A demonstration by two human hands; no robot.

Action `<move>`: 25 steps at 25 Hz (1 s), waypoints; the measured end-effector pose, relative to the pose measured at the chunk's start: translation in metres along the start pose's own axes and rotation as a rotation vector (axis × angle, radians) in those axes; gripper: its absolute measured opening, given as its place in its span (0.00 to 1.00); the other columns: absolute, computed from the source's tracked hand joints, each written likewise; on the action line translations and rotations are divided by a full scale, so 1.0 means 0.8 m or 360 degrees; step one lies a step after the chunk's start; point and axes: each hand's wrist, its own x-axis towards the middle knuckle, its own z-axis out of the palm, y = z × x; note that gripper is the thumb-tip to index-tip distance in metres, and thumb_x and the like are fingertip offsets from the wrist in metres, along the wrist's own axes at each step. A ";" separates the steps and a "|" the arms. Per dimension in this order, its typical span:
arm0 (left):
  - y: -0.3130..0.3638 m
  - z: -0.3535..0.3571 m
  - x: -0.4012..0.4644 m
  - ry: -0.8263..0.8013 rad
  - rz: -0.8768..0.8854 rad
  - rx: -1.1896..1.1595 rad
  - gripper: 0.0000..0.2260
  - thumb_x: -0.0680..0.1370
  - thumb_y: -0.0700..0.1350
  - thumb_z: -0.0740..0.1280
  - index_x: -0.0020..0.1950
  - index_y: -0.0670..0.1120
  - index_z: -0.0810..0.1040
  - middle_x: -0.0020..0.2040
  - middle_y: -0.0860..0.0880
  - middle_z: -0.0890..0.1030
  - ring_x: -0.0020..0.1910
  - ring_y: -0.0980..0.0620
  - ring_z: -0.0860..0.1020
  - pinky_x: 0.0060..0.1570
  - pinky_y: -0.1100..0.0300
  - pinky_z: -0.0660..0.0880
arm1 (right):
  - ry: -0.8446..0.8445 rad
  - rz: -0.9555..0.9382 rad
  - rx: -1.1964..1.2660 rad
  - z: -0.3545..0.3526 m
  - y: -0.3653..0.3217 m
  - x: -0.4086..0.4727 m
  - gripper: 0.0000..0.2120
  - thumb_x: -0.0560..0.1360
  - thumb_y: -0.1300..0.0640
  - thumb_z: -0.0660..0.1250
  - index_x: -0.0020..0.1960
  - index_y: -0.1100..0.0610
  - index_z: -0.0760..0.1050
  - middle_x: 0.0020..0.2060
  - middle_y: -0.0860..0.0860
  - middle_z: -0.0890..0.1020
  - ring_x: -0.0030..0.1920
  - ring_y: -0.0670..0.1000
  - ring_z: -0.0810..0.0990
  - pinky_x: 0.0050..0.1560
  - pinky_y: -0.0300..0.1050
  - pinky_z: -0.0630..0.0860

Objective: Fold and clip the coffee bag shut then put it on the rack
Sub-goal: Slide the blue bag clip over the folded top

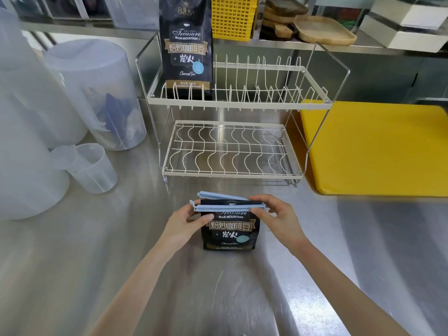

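Note:
A black coffee bag (229, 230) stands upright on the steel counter, its top folded down. A light blue sealing clip (219, 202) straddles the folded top, its two bars apart at the left end. My left hand (188, 220) holds the clip's left end and the bag's side. My right hand (276, 213) pinches the clip's right end over the bag's top. Behind stands a white two-tier wire rack (232, 104). A second, taller coffee bag (186, 44) stands unclipped on the left of the rack's upper tier.
Large translucent plastic containers (92, 93) and a small measuring cup (93, 167) crowd the counter's left. A yellow cutting board (378, 146) lies right of the rack. On the back shelf are a yellow basket (232, 16) and wooden trays (322, 30).

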 end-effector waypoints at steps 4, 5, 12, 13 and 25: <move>0.002 0.000 0.000 -0.0003 -0.0004 0.0011 0.15 0.71 0.44 0.69 0.56 0.56 0.74 0.53 0.53 0.80 0.57 0.50 0.77 0.60 0.56 0.69 | -0.0066 -0.0036 -0.0130 -0.005 -0.003 0.003 0.11 0.72 0.62 0.66 0.45 0.46 0.76 0.41 0.36 0.77 0.43 0.25 0.72 0.41 0.22 0.68; 0.003 0.000 -0.002 -0.0010 0.0007 -0.0002 0.16 0.71 0.44 0.69 0.55 0.58 0.73 0.52 0.55 0.80 0.57 0.51 0.77 0.60 0.57 0.69 | -0.0072 -0.0049 -0.0152 -0.006 -0.003 0.003 0.10 0.72 0.62 0.66 0.46 0.47 0.76 0.41 0.36 0.77 0.43 0.24 0.72 0.40 0.20 0.69; 0.012 -0.022 0.002 -0.0107 0.0063 -0.0070 0.20 0.64 0.54 0.72 0.54 0.66 0.73 0.52 0.49 0.83 0.51 0.55 0.79 0.65 0.50 0.70 | -0.0099 -0.0076 -0.0215 -0.007 -0.004 0.002 0.10 0.73 0.62 0.65 0.47 0.47 0.75 0.42 0.38 0.76 0.44 0.26 0.73 0.38 0.18 0.67; 0.011 -0.023 0.003 -0.0110 0.0076 -0.0047 0.17 0.62 0.56 0.71 0.49 0.66 0.76 0.48 0.53 0.84 0.50 0.56 0.79 0.64 0.49 0.70 | -0.0112 -0.0071 -0.0259 -0.008 -0.005 0.002 0.10 0.73 0.61 0.65 0.47 0.45 0.74 0.43 0.38 0.76 0.44 0.28 0.73 0.38 0.18 0.67; 0.002 -0.023 0.014 -0.0041 0.0252 0.0168 0.10 0.71 0.42 0.68 0.45 0.57 0.74 0.31 0.68 0.82 0.36 0.71 0.77 0.41 0.82 0.67 | -0.0727 -0.0470 -0.1382 0.041 -0.066 0.040 0.29 0.71 0.46 0.65 0.69 0.53 0.61 0.65 0.52 0.72 0.66 0.53 0.69 0.67 0.51 0.63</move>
